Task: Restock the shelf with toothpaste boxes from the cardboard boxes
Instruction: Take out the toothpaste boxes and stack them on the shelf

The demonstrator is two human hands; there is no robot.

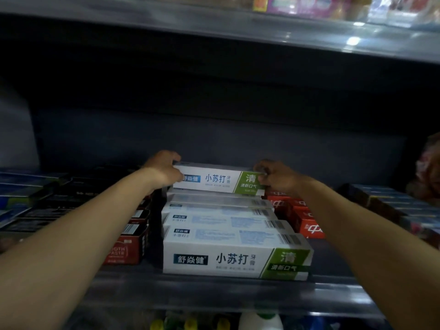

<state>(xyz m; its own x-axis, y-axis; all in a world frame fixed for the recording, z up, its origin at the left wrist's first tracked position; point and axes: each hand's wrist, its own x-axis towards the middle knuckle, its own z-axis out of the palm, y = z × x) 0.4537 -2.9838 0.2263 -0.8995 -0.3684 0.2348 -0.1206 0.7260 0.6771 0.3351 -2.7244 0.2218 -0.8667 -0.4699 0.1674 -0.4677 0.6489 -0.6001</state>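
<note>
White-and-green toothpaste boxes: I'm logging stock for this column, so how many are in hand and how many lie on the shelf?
Held box, gripped by the left hand and the right hand: 1
Lying in a row on the shelf, counted back from the front box: 4 that can be told apart
Total: 5; any under the held box are hidden.

In front of me the bay's dark grey back panel (214, 129) sits deep in shadow — little light reaches it. Overhead, the upper shelf's edge (262, 29) catches bright glints — blurred colourful packets (307, 4) sit above it.
</note>
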